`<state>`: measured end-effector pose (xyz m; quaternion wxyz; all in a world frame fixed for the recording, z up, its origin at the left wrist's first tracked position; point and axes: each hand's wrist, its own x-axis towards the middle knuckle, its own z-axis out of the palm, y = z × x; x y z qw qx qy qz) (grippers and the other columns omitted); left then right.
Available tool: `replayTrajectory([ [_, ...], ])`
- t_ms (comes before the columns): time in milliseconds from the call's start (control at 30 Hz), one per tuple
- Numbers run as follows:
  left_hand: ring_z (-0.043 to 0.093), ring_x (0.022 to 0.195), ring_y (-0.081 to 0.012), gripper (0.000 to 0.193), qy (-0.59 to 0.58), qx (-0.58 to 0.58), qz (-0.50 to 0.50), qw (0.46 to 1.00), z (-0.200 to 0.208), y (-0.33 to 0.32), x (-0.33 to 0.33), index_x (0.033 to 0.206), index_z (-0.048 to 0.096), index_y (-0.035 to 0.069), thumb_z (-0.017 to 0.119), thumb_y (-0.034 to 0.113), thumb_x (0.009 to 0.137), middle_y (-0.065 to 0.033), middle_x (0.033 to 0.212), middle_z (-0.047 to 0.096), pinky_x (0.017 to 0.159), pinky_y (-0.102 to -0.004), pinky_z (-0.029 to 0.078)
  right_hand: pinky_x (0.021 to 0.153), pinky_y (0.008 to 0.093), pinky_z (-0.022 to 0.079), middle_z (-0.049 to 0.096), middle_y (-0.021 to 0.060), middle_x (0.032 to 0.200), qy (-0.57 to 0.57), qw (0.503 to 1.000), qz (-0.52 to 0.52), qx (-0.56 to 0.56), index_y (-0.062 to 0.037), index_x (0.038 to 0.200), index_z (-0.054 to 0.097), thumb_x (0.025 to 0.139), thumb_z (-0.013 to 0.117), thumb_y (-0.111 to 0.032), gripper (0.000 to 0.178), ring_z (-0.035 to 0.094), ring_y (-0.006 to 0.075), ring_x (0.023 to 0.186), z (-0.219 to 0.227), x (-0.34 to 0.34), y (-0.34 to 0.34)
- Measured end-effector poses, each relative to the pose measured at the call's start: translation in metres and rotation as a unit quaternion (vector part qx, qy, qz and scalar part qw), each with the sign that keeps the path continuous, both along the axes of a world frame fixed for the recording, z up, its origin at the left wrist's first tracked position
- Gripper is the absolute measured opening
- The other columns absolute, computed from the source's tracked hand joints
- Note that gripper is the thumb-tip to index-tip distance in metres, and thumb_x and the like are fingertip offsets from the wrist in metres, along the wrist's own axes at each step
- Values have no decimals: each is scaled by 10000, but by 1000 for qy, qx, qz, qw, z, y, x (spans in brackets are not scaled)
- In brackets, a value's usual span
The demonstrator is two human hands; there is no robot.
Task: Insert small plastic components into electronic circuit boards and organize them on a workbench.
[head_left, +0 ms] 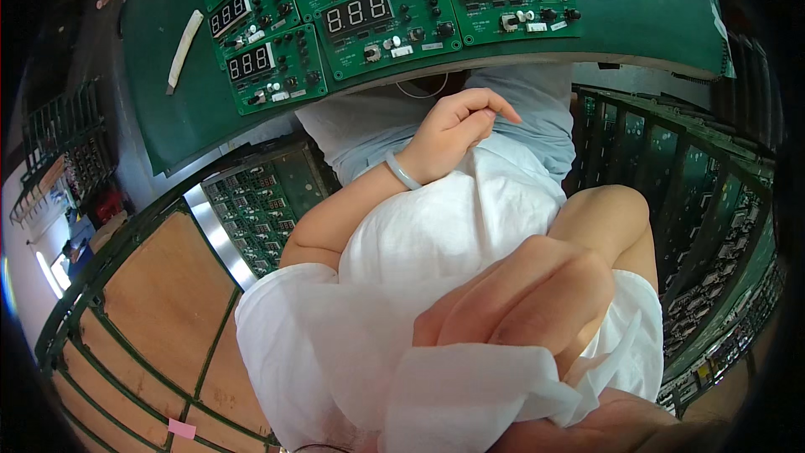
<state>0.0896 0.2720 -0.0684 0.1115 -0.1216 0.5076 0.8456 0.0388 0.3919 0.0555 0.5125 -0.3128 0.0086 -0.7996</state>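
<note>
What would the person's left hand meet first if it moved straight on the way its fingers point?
Probably the grey-blue cloth just past the left hand and its curled fingertips; depth is unclear. A rack of circuit boards lies beyond.

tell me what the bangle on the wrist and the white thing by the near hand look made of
Bangle: pale grey-green, smooth and glossy, looks like jade or glass; can't tell which. White piece against the right hand: soft, crumpled and folded, likely tissue or thin cloth.
</note>
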Motion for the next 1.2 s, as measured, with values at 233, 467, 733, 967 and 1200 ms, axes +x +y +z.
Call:
replayTrajectory([
  [233,271,550,-17,257,1,29,2,1000,-3,-1,-1,1116,605,-38,448,95,962,81,639,362,498,-206,207,720,528,482,561,330,1013,-1,999,27,-18,180,954,559,977,568,-102,283,584,437,830,-2,-3,-3],
  [467,280,528,-13,237,-33,92,9,995,-13,1,0,1069,627,-14,436,52,945,75,628,379,476,-203,225,724,508,498,569,323,1017,12,999,13,-27,172,907,564,961,568,-46,225,587,440,826,-4,-5,-3],
  [733,242,505,-15,222,-177,167,-74,967,-41,7,-10,1079,589,-17,446,96,954,75,623,341,434,-198,183,703,443,514,578,291,1013,97,992,-87,-8,170,960,569,920,612,-52,229,606,418,830,1,-12,-11],
  [967,248,500,-12,216,-203,165,-104,960,-42,12,-17,1081,584,-14,439,89,958,72,623,346,428,-190,190,708,499,507,567,309,1022,79,996,8,-38,156,852,583,930,571,16,161,585,438,817,-8,-24,0],
  [1200,244,502,-13,216,-204,181,-90,958,-41,7,-18,1082,576,-20,429,89,968,70,623,341,430,-187,188,715,501,504,565,312,1024,41,998,0,-47,156,851,575,939,545,22,163,580,437,820,-6,-21,-3],
])
